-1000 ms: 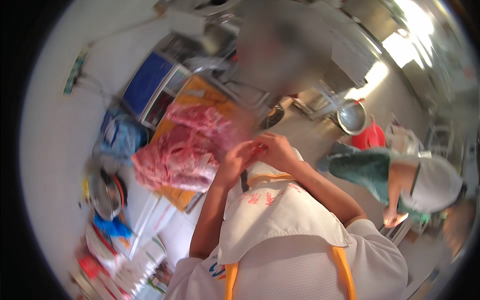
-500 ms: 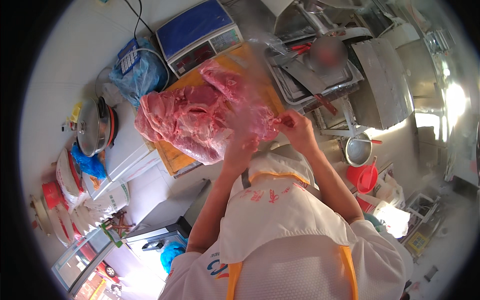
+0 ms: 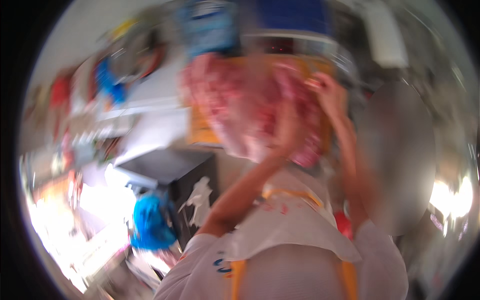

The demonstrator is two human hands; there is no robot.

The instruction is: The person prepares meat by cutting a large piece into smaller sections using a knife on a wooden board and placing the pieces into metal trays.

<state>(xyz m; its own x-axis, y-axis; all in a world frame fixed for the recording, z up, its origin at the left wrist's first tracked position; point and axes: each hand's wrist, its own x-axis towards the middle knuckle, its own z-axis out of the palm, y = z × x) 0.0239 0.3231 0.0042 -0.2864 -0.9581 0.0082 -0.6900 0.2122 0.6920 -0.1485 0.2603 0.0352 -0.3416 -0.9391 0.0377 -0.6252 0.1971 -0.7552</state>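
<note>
A large slab of raw pink meat (image 3: 215, 95) lies on a yellow-brown cutting board (image 3: 201, 131) in front of me, blurred by motion. My left hand (image 3: 289, 129) rests on the right part of the meat; its fingers are smeared, so their pose does not show. Just past the meat's right side, over the board's edge, I hold up my right hand (image 3: 332, 97). Its fingertips are pinched together, with a small pale-red spot at them that I cannot make out.
Behind the board stands a scale with a blue top (image 3: 295, 17), beside a blue plastic bag (image 3: 212, 30). A lidded pan (image 3: 132, 55) sits at the far left. Near left is a dark box-shaped cabinet (image 3: 170, 165) with another blue bag (image 3: 152, 222) by it.
The view has swung round and blurred. My right hand has come off the meat's near right end and moved farther up along the board's right side. My left hand stays at the meat.
</note>
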